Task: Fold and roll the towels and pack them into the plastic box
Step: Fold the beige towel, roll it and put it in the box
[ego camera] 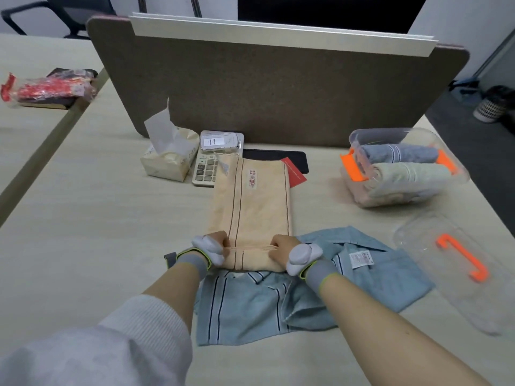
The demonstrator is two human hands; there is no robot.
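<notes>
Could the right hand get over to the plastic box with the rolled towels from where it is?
Probably yes. The right hand grips the peach towel, but the table between it and the open plastic box looks bare.

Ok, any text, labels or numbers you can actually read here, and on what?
Nothing reads clearly.
Peach towel: red-printed label, blurred.
Blue towel: white tag, print too small.
Tissue box: lettering on its side, unreadable.
Calculator: key markings blurred.
White device: dark marks on its screen, illegible.
</notes>
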